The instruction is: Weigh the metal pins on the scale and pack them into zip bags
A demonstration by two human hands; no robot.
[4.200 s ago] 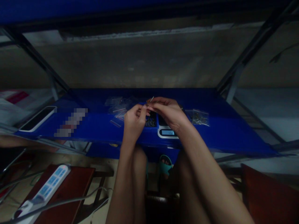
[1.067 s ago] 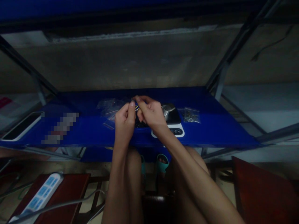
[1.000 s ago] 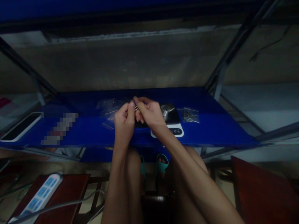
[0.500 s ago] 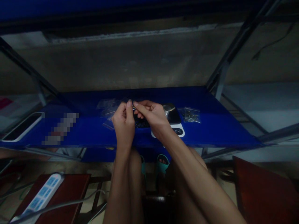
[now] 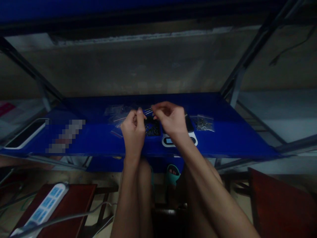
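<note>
My right hand [image 5: 172, 119] pinches several thin metal pins [image 5: 148, 111] by one end, their other ends pointing left. Just left of them, my left hand [image 5: 134, 124] has its thumb and fingers pressed together; anything between them is too small to make out. Below and between the hands, a black tray [image 5: 158, 131] holds many small metal pieces. A white scale [image 5: 164, 141] with a lit display is partly hidden under my right hand and wrist. To its right lies a clear bag of small metal pieces [image 5: 205, 123]. Clear plastic bags [image 5: 115, 110] lie behind my left hand.
The blue shelf [image 5: 237, 138] has metal posts at both sides. A phone-like device [image 5: 26, 134] and a pixelated patch are at its left. Below stand a power strip [image 5: 47, 206] on a brown stool [image 5: 76, 201] and another stool [image 5: 279, 201] at right.
My hands have moved apart, the right one going right with the pins. The tray's contents and the scale's display now show between and below them.
</note>
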